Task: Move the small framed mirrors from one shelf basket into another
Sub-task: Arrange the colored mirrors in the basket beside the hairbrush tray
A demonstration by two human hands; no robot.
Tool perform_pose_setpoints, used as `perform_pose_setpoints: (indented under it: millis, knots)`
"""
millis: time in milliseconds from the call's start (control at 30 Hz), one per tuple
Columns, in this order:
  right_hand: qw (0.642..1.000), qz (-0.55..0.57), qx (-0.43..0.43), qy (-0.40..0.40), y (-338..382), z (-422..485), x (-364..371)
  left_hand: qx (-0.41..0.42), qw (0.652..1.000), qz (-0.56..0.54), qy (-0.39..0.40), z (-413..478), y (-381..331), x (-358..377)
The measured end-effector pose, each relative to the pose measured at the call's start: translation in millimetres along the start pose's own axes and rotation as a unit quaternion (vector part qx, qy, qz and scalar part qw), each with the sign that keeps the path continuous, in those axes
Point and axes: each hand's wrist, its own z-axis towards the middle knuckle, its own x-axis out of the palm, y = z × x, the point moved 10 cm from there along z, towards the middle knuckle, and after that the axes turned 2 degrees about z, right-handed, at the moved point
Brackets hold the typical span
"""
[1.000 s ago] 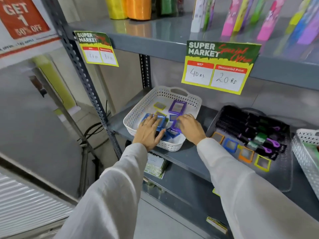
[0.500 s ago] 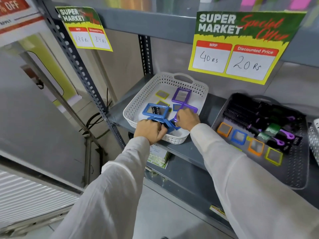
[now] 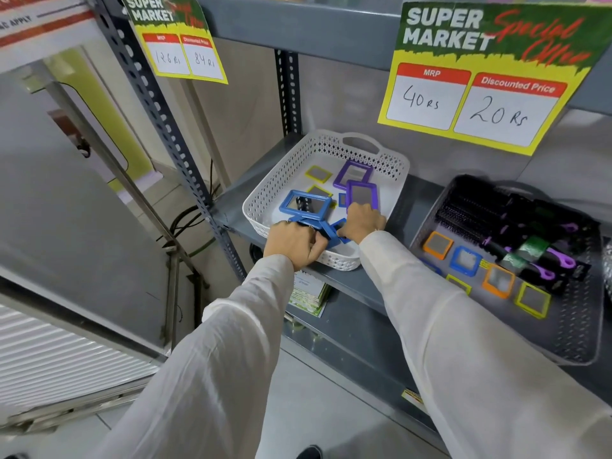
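Mirrors under transfer: I record two picks in progress. A second ago both hands lay flat on the pile at the 6 o'clock end of the white basket (image 3: pixel 275 180). Half a second ago only the left hand (image 3: pixel 293 241) had raised anything. Now the left hand is clenched round a fanned clutch of blue mirrors (image 3: pixel 304 204), the top one standing clear of the basket floor. The right hand (image 3: pixel 362 223) grasps a purple mirror (image 3: pixel 362 195) by its lower edge, tilted up on end.

Both loads are over the white basket, not yet past its rim. Left lying inside toward 12 o'clock are a second purple mirror (image 3: pixel 352 173) and yellow-green mirrors (image 3: pixel 318 173).

The dark basket (image 3: pixel 576 326), at 3 o'clock from the white one, already carries a row of small mirrors (image 3: pixel 467 261) in front of hairbrushes (image 3: pixel 496 223).

Judgement: grasp stage done, carry to 3 o'clock pending. The fanned blue clutch looks the likelier to slip.
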Motion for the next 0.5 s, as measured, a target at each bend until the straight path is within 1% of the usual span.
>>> perform_pose_setpoints:
  millis: [200, 333, 500]
  knots:
    - [0.998, 0.037, 0.025, 0.037, -1, 1, 9, 0.004, 0.998, 0.016, -0.053, -2, 2, -1]
    - [0.997, 0.072, 0.026, 0.012, -2, 1, 5, 0.008, 0.994, 0.044, -0.099, -2, 1, -10]
    - [0.984, 0.176, 0.015, -0.025, -9, 0, -9, 0.002, 0.994, 0.051, -0.093, -3, 0, -9]
